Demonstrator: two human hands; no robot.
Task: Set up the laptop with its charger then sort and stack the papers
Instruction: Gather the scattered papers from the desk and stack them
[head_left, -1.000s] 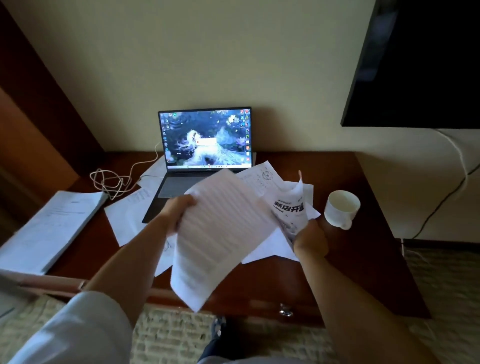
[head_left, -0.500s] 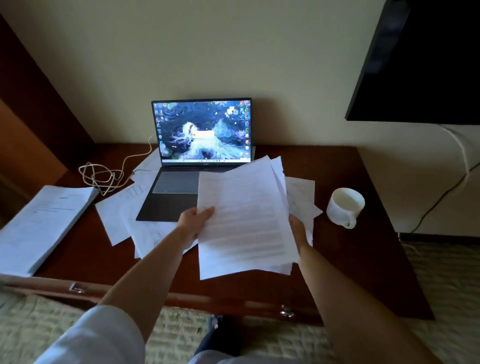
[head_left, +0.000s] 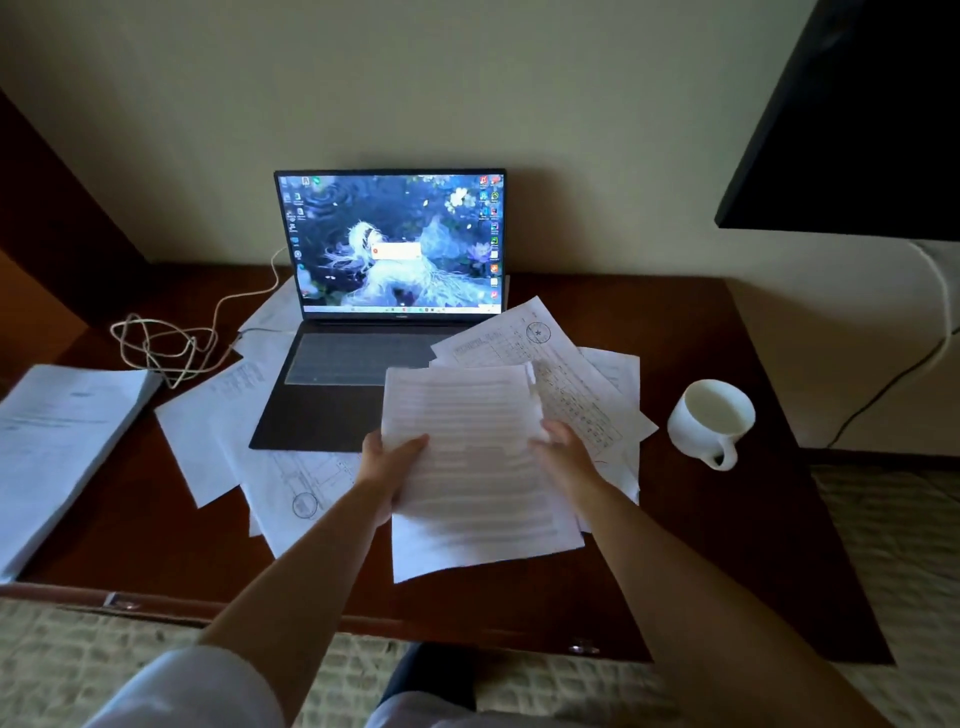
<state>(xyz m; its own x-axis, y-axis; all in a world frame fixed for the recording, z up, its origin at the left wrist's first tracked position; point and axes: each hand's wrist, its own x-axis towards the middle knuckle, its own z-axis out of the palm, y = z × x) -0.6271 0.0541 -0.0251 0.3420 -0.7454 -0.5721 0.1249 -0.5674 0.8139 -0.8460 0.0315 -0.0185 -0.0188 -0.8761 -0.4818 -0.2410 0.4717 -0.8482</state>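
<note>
White printed sheets of paper, gathered into a loose bundle, sit at the centre of the frame between both hands. The left hand grips the bundle's left edge, thumb on top and fingers curled beneath. The right hand holds the right edge, thumb across the top sheet; its other fingers are hidden under the paper. Just right of the bundle, a fan of loose table-printed sheets with a round stamp lies on the dark reddish-brown wooden desk. Below and left of the left hand, more loose white sheets lie spread on the desk, partly tucked under the open dark grey laptop. The laptop stands at centre, against the pale wall, its screen lit with a blue wallpaper. A white charger cable runs from the laptop's left side into a loose tangle at middle left. A thick stack of white papers rests at the desk's left edge. At the right, well apart from the hands, a white ceramic mug stands upright, handle toward the bottom of the frame. A black flat screen fills the upper right corner.
</note>
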